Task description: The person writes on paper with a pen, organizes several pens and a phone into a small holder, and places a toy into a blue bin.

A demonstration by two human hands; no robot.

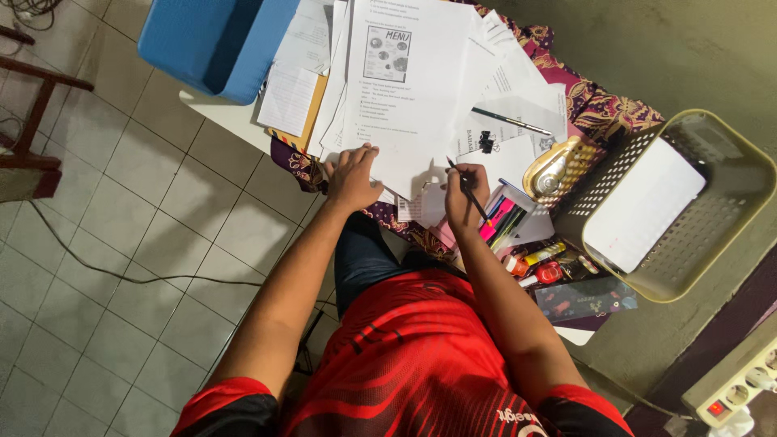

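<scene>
My left hand (354, 176) lies flat, fingers spread, on the near edge of a large white printed sheet (409, 89) that tops a stack of papers. My right hand (465, 194) grips a dark pen (467, 188), its tip resting on the near right corner of the same sheet. A second black pen (510, 121) lies loose on papers further out, beside a black binder clip (486, 142). The papers rest on a small table covered by a purple patterned cloth (603, 105).
A blue box (214, 40) stands at the table's far left. A beige plastic basket (676, 202) holding a white sheet sits to the right, with a gold mesh tray (558, 170), coloured markers (506, 218) and small bottles (538, 263) near it. A power strip (740, 384) lies at lower right; a cable (121, 271) crosses the tiled floor.
</scene>
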